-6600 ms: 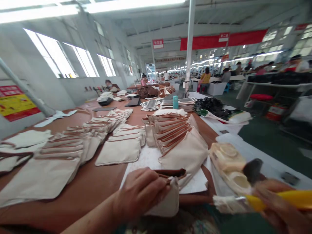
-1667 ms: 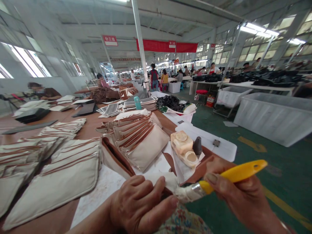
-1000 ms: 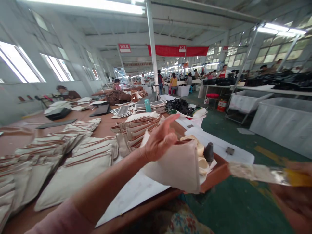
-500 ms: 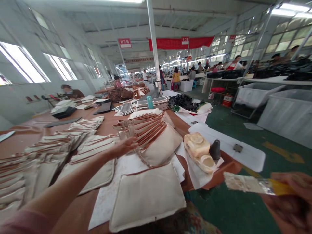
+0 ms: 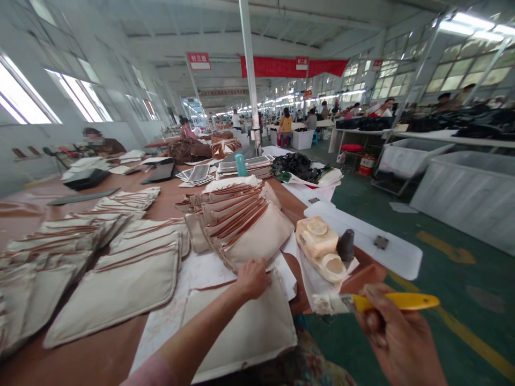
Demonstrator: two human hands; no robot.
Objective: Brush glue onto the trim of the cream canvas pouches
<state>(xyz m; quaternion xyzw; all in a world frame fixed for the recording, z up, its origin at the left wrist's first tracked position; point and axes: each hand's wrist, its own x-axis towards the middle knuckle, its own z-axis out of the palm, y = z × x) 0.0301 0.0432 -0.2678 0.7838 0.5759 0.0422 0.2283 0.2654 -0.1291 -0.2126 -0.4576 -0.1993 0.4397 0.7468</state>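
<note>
Left hand [image 5: 252,279] lies flat on canvas pouch [image 5: 241,327]; right hand [image 5: 396,338] grips yellow-handled brush [image 5: 396,302].

The long factory hall [image 5: 173,37] has green flooring [image 5: 475,327], bright windows [image 5: 78,91] and strip lights [image 5: 469,21].

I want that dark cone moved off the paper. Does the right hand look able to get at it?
Probably yes. The right hand is close to the dark cone and nothing stands between them, though it grips a yellow-handled brush, which it would likely need to put down first.
</note>
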